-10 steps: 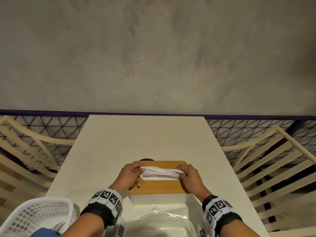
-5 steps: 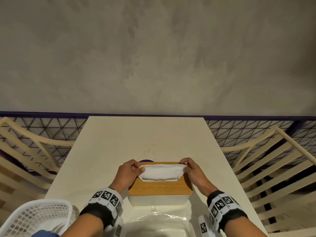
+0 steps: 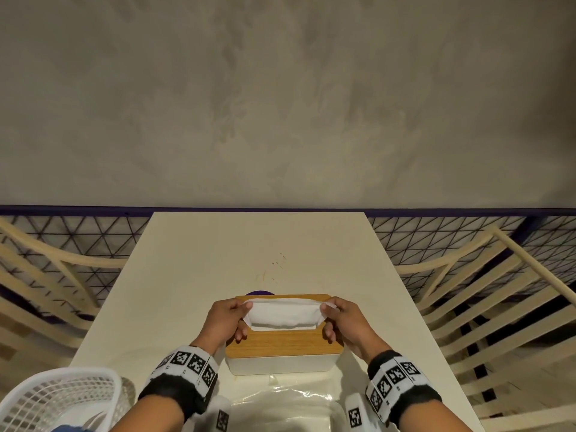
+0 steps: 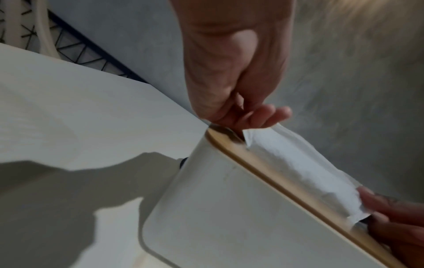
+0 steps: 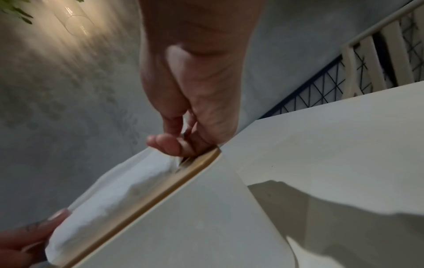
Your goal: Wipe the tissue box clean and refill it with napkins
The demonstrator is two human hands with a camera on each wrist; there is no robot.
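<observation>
Hands pinch opposite ends of the white paper napkin [image 3: 284,313]: left hand [image 3: 227,319], right hand [image 3: 343,321]. Its long axis spans between them above the white bamboo-lidded tissue box [image 3: 282,360].

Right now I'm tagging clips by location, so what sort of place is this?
Probably a café or restaurant seating area: a cream table flanked by slatted chairs, with a wooden-lidded tissue box being stocked with napkins.

tissue box [image 3: 282,360] mid-table [image 3: 199,275] — basket [image 3: 59,397] left, plastic bag [image 3: 280,406] in front.
</observation>
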